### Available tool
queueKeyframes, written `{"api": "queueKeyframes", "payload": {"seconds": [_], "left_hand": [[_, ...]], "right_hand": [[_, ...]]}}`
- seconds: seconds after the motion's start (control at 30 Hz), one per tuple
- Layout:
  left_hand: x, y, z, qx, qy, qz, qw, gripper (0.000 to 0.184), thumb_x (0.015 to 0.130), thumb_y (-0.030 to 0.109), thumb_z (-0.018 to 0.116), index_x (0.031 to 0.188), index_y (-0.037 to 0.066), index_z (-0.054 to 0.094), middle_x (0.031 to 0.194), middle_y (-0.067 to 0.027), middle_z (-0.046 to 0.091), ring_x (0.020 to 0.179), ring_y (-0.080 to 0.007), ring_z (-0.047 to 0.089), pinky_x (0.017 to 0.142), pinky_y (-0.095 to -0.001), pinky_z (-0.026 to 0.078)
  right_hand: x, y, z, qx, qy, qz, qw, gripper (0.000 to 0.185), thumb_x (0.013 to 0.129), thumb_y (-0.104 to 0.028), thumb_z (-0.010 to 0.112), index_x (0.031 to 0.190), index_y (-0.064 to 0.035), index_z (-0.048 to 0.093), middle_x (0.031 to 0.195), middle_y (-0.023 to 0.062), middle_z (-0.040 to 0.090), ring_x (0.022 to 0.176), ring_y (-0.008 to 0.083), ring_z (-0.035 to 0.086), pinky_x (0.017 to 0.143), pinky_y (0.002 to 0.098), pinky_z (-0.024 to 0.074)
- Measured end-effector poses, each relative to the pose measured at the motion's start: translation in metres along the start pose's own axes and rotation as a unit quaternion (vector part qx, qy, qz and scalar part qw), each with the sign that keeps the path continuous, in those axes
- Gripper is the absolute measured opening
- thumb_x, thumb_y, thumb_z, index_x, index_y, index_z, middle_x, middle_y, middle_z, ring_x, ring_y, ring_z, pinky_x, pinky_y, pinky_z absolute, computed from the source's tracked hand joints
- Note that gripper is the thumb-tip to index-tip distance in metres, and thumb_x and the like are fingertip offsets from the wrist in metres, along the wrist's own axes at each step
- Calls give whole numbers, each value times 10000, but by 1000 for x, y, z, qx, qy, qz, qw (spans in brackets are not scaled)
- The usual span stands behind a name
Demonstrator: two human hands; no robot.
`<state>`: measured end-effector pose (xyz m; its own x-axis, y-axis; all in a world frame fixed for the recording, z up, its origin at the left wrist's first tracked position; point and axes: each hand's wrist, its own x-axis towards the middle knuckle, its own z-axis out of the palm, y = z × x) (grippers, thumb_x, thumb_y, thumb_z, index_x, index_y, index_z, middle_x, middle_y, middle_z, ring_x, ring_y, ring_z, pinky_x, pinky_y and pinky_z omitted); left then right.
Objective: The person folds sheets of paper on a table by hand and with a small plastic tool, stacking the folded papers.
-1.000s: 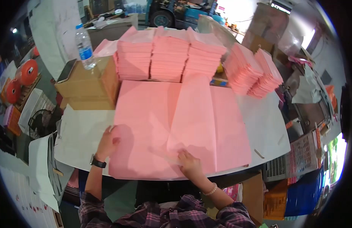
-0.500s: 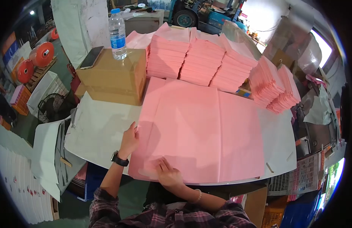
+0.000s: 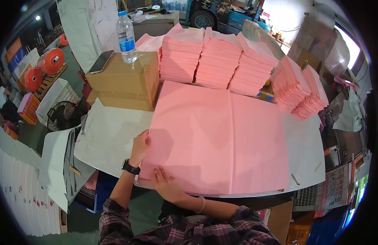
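A large pink paper sheet (image 3: pixel 193 134) lies flat on the table in front of me, with a crease or sheet edge running down right of its middle. It seems to rest on more pink sheets, whose edges show at the near left corner. My left hand (image 3: pixel 140 146), with a black watch at the wrist, is at the sheet's left edge, fingers loosely curved against it. Near the close left corner, my right hand (image 3: pixel 167 185) rests on the paper with fingers stretched out and somewhat apart. A beaded bracelet circles that wrist.
Several tall stacks of folded pink paper (image 3: pixel 219 59) line the table's back, with more stacks (image 3: pixel 293 83) at the right. A cardboard box (image 3: pixel 123 87) at back left carries a water bottle (image 3: pixel 127 38) and a phone (image 3: pixel 101 61). The white tabletop (image 3: pixel 111 134) shows around the sheets.
The upper pink sheet has shifted left, so its left edge now lies over the sheet beneath. My right hand has moved left with it; my left hand stays at the edge.
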<state>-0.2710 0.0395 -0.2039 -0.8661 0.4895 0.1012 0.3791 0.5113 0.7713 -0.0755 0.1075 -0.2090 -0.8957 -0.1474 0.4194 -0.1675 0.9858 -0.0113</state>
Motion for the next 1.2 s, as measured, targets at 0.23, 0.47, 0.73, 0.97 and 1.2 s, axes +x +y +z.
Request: {"api": "queueKeyframes", "payload": {"seconds": [0.23,0.47,0.73,0.97,1.2], "left_hand": [[2,-11,0,-51,6,61,997,410,771,-37,497,1173,-44,575,953,-253,650,828,-332,678,701,-333,516],[1,-10,-1,-95,-13,59,994,454,755,-70,456,1190,-17,574,986,-248,649,864,-333,679,721,-324,517],[3,-5,-6,-55,-46,55,996,447,773,-63,476,1204,-2,578,1014,-231,664,918,-372,661,764,-364,527],[54,38,6,112,44,235,964,366,816,29,551,1177,21,612,1031,-218,669,923,-406,637,814,-443,524],[86,60,20,315,-188,190,911,185,834,172,598,952,48,666,956,-179,679,841,-390,642,767,-464,521]], "right_hand": [[1,-3,5,1,19,-8,1000,198,819,-146,566,963,-13,590,1115,177,634,1080,282,647,542,305,569],[2,-8,3,12,25,12,1000,181,827,-131,556,957,-10,592,1113,161,626,1081,263,648,520,300,564],[2,-8,5,30,13,20,999,195,829,-126,549,979,-6,585,1119,155,617,1091,256,643,521,302,562],[1,-8,-1,48,-4,25,999,210,836,-150,552,992,-13,583,1122,156,613,1109,274,626,534,325,559],[-4,22,-55,210,-113,62,969,292,900,-267,546,1030,-9,586,1141,160,602,1026,314,625,656,385,562]]}}
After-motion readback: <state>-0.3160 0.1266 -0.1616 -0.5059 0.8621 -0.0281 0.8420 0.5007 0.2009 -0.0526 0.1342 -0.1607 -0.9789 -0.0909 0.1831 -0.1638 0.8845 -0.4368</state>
